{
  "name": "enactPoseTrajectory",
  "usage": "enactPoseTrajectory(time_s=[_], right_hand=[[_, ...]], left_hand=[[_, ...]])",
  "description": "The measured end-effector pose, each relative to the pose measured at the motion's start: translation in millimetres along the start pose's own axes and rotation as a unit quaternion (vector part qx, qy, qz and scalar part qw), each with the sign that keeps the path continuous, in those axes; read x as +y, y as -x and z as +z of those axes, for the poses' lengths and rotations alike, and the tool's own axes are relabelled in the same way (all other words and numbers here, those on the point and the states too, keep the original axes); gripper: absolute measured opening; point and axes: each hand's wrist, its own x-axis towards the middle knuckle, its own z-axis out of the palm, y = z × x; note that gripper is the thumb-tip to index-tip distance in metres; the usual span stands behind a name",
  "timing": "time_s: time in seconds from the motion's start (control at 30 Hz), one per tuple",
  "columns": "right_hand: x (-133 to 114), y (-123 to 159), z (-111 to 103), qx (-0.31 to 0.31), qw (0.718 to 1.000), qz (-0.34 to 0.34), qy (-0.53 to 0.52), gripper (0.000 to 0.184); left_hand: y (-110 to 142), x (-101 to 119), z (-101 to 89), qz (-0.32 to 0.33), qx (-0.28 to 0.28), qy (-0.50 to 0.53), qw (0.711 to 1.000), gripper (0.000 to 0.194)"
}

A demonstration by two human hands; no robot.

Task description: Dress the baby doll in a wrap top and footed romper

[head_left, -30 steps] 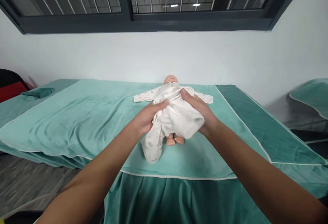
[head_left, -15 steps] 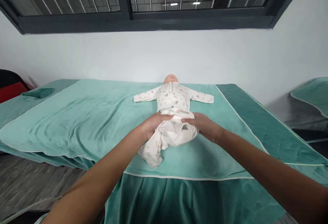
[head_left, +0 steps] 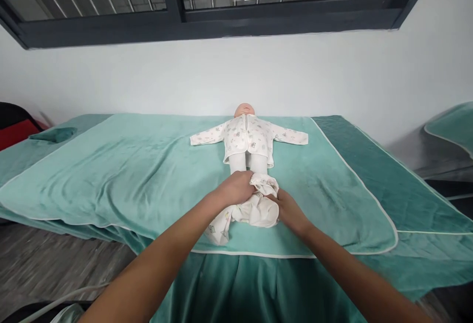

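Observation:
A baby doll (head_left: 244,110) lies on its back with its head toward the wall. It wears a white printed jacket (head_left: 242,135), its sleeves spread out to both sides. Two white legs (head_left: 237,162) show below the jacket's hem. Bunched around the lower legs are white printed baby pants (head_left: 254,213), one leg trailing to the left. My left hand (head_left: 238,187) is closed on the pants at their left side, near the doll's leg. At the right side my right hand (head_left: 288,208) grips the same cloth. The doll's feet are hidden.
A light green blanket (head_left: 121,165) with white piping covers the bed, over a darker green cover (head_left: 369,165). Behind stands a white wall (head_left: 221,77) below a dark window frame (head_left: 288,17). A red and black object (head_left: 16,133) is at the far left.
Both hands have pulled the pants down toward me, from the doll's hips to its lower legs. The white thighs and the jacket's hem now show.

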Motion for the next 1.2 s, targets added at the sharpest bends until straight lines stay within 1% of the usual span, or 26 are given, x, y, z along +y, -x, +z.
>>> enactPoseTrajectory(time_s=[0.13, 0.2, 0.27, 0.33, 0.37, 0.4, 0.43, 0.47, 0.5, 0.6, 0.67, 0.73, 0.8, 0.83, 0.9, 0.97, 1.03, 1.1, 1.13, 1.2], right_hand=[[4.4, 3.4, 0.5, 0.026, 0.996, -0.052, -0.060, 0.047], [10.1, -0.3, 0.1, 0.067, 0.991, -0.077, -0.090, 0.047], [17.6, -8.9, -0.6, 0.130, 0.981, -0.100, -0.106, 0.045], [24.5, -20.3, -1.6, 0.190, 0.969, -0.119, -0.103, 0.039], [26.7, -26.1, -2.1, 0.212, 0.965, -0.125, -0.096, 0.037], [27.8, -31.5, -2.7, 0.226, 0.962, -0.128, -0.089, 0.035], [27.7, -36.4, -3.2, 0.235, 0.960, -0.128, -0.081, 0.034], [26.5, -40.6, -3.7, 0.241, 0.959, -0.129, -0.075, 0.033], [24.4, -44.2, -4.1, 0.246, 0.958, -0.131, -0.064, 0.032], [15.5, -54.5, -5.4, 0.265, 0.954, -0.138, -0.027, 0.029], [10.2, -62.8, -7.0, 0.283, 0.948, -0.143, 0.005, 0.025], [6.5, -72.7, -9.6, 0.294, 0.944, -0.145, 0.031, 0.023], [4.5, -82.9, -13.0, 0.298, 0.942, -0.144, 0.054, 0.023], [4.1, -87.4, -14.8, 0.297, 0.942, -0.142, 0.061, 0.023], [4.3, -94.3, -17.8, 0.288, 0.945, -0.139, 0.070, 0.022], [5.3, -97.2, -19.3, 0.265, 0.952, -0.133, 0.070, 0.023], [5.7, -95.9, -19.5, 0.235, 0.962, -0.129, 0.059, 0.023], [2.3, -91.4, -19.6, 0.201, 0.970, -0.134, 0.033, 0.023], [-1.9, -88.4, -19.9, 0.181, 0.973, -0.140, 0.019, 0.024], [-16.4, -81.9, -21.2, 0.138, 0.978, -0.155, 0.004, 0.034]], left_hand=[[0.9, 1.7, 2.7, 0.002, 0.011, 0.122, 0.992, 0.019], [4.3, 3.4, 1.6, -0.016, 0.008, 0.213, 0.977, 0.022], [8.2, 3.7, -2.2, -0.027, -0.028, 0.316, 0.948, 0.030], [10.3, 1.7, -8.7, -0.023, -0.092, 0.386, 0.918, 0.042], [10.1, 0.1, -12.6, -0.019, -0.117, 0.400, 0.909, 0.050], [9.0, -1.4, -16.6, -0.014, -0.129, 0.400, 0.907, 0.056], [6.8, -2.5, -20.3, -0.009, -0.127, 0.390, 0.912, 0.059], [3.6, -3.1, -23.5, -0.004, -0.110, 0.373, 0.921, 0.059], [-0.7, -3.1, -26.0, 0.000, -0.082, 0.351, 0.933, 0.054], [-18.2, -0.9, -27.5, 0.009, 0.025, 0.258, 0.966, 0.032], [-32.0, -0.8, -23.4, 0.017, 0.105, 0.200, 0.974, 0.023], [-44.7, -3.5, -16.4, 0.028, 0.172, 0.167, 0.970, 0.022], [-53.4, -8.4, -9.2, 0.031, 0.222, 0.163, 0.961, 0.022], [-55.4, -11.1, -6.4, 0.029, 0.237, 0.169, 0.956, 0.022], [-54.6, -16.1, -4.2, 0.029, 0.241, 0.214, 0.946, 0.021], [-48.5, -20.9, -7.0, 0.026, 0.206, 0.314, 0.926, 0.024], [-40.4, -26.6, -13.2, 0.006, 0.147, 0.429, 0.891, 0.031], [-33.4, -33.4, -19.3, -0.019, 0.102, 0.509, 0.855, 0.035], [-31.0, -36.7, -21.3, -0.026, 0.092, 0.534, 0.840, 0.036], [-28.1, -41.0, -22.6, -0.027, 0.092, 0.570, 0.816, 0.039]])
